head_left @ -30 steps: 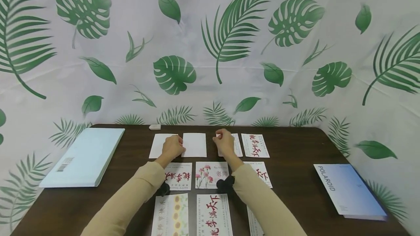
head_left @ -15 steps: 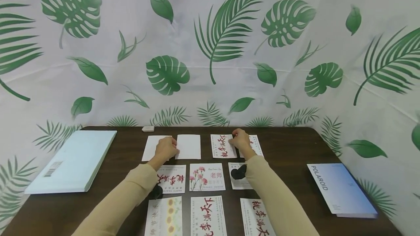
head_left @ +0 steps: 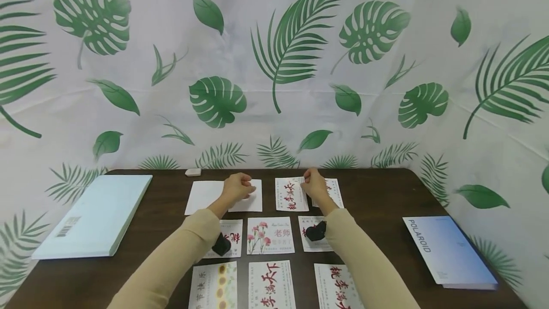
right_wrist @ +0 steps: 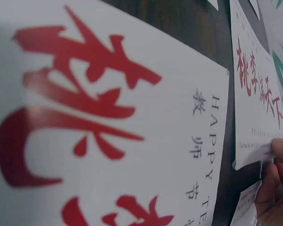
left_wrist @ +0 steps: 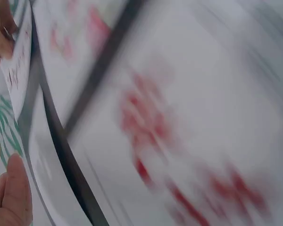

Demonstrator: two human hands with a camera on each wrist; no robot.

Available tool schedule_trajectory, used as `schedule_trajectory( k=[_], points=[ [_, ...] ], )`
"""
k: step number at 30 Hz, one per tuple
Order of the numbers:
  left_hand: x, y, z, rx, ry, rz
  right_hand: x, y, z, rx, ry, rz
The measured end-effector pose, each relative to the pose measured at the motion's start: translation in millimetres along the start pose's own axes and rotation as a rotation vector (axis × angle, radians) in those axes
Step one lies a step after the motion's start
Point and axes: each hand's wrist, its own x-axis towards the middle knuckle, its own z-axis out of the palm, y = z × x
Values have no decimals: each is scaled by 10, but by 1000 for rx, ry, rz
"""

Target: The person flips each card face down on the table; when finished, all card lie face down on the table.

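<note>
My right hand (head_left: 315, 185) pinches the edge of a white greeting card (head_left: 289, 195) with red calligraphy in the back row. In the right wrist view the thumb lies over the corner of that card (right_wrist: 257, 117), fingers behind it. Another calligraphy card (head_left: 333, 192) is partly covered by this hand. My left hand (head_left: 237, 187) hovers over a blank white card (head_left: 254, 205), its fingers loosely bent and holding nothing. To its left lies a second blank card (head_left: 201, 197). The left wrist view is blurred, with fingers (left_wrist: 18, 193) at its lower left edge.
Nearer rows hold a carnation card (head_left: 270, 236), a sunflower card (head_left: 214, 285) and several calligraphy cards (head_left: 270, 285). A pale blue book (head_left: 94, 213) lies left, a blue Polaroid booklet (head_left: 450, 252) right. A small white block (head_left: 193, 172) sits at the back edge.
My right hand moved right from the third back-row card's left side to its right edge. The left hand has shifted right, from the gap between the blank cards to over the second.
</note>
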Motion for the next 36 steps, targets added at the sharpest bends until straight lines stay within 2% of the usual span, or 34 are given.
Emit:
schedule_trajectory(
  k=[5,9,13,17,21,25,27,31,36],
  points=[
    [87,132,301,-143,-44,-59,-4,24,-20,103,46,-71],
    [152,155,488,-192,-25,-68,1,32,-10,230,37,-90],
    [210,147,599,-202,35,-76,11,31,-5,338,10,-93],
    [280,173,636,-236,87,-85,-4,-2,-51,408,0,-89],
    [311,197,612,-283,94,-98,-32,-19,-49,458,26,-41],
    [298,217,549,-285,93,-90,-125,-78,12,482,73,-6],
    [296,237,526,-276,99,-85,-212,-165,27,478,54,-14],
    [298,276,513,-265,119,-76,-395,-353,80,465,-56,-50],
    [282,340,543,-235,122,-68,-514,-438,160,337,-88,-99]
  ],
)
